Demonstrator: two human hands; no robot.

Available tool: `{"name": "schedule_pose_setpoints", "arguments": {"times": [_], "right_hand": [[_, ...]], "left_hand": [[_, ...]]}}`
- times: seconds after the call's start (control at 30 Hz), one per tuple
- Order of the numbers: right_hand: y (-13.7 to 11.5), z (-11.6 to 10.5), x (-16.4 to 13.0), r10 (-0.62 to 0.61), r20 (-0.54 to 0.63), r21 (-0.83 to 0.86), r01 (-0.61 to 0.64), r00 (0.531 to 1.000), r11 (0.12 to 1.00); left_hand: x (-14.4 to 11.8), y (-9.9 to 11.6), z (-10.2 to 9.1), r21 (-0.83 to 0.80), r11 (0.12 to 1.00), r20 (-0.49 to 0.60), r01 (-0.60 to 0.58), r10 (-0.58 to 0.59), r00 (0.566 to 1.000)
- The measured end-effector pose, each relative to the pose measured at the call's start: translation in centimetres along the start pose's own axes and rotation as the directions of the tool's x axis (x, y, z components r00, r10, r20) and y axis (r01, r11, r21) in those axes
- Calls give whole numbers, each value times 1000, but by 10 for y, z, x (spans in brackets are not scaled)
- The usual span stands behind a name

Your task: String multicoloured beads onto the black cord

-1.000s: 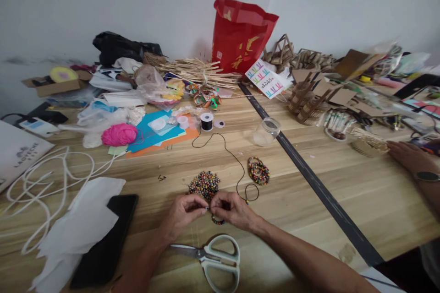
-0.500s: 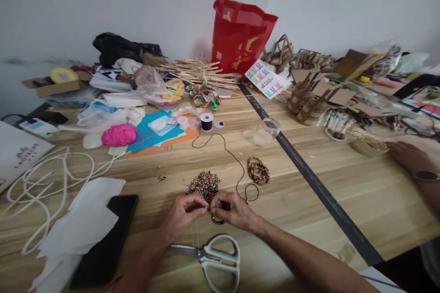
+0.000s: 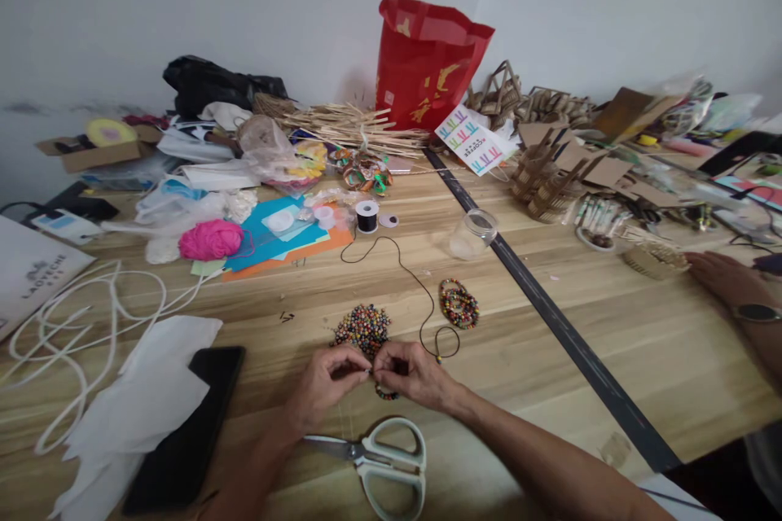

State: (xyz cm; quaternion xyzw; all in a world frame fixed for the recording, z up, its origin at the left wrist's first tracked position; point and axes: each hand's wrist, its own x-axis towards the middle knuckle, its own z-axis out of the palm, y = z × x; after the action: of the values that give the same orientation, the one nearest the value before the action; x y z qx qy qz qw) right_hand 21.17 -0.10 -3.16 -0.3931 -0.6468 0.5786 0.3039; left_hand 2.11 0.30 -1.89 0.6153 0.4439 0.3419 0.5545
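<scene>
My left hand [image 3: 325,384] is closed in a pinch, with a tiny shiny bead [image 3: 369,371] at its fingertips. Right against it, my right hand [image 3: 410,374] pinches too; a short string of coloured beads [image 3: 387,394] curves out below its fingers, partly hidden by them. Thin pale thread [image 3: 347,417] shows faintly under the left hand. Just beyond both hands lies a heap of loose multicoloured beads [image 3: 362,327]. Scissors [image 3: 391,446] with white handles rest on the table nearer to me, blades pointing left.
Finished-looking bead loops [image 3: 459,304] lie to the right, beside black cord [image 3: 408,271] from a spool [image 3: 367,217]. A clear jar [image 3: 473,234] stands farther back. Left are a dark tablet-like slab [image 3: 201,415], white paper [image 3: 152,399] and pink yarn [image 3: 211,240]. Another person's hand [image 3: 724,275] rests at right.
Both my hands keep their pinch in nearly the same spot. At the far right, the other person's hand has barely shifted.
</scene>
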Motion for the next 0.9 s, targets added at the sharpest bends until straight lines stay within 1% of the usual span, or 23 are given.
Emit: {"name": "schedule_pose_setpoints", "arguments": {"times": [0.1, 0.27, 0.37, 0.63, 0.9], "right_hand": [[1, 0, 0, -4, 4, 10, 3, 1000, 1000], [3, 0, 0, -13, -9, 11, 13, 1000, 1000], [2, 0, 0, -16, -11, 8, 16, 1000, 1000], [0, -1, 0, -21, -1, 25, 21, 1000, 999], [4, 0, 0, -26, -8, 12, 26, 1000, 1000]], "left_hand": [[0, 0, 0, 9, 1000, 2, 10, -10, 1000], [-1, -1, 0, -26, 996, -10, 87, -87, 996], [-1, -2, 1, -35, 993, -9, 110, -111, 994], [-2, -1, 0, -28, 993, -17, 117, -117, 993], [-2, -1, 1, -13, 993, -20, 118, -118, 993]]}}
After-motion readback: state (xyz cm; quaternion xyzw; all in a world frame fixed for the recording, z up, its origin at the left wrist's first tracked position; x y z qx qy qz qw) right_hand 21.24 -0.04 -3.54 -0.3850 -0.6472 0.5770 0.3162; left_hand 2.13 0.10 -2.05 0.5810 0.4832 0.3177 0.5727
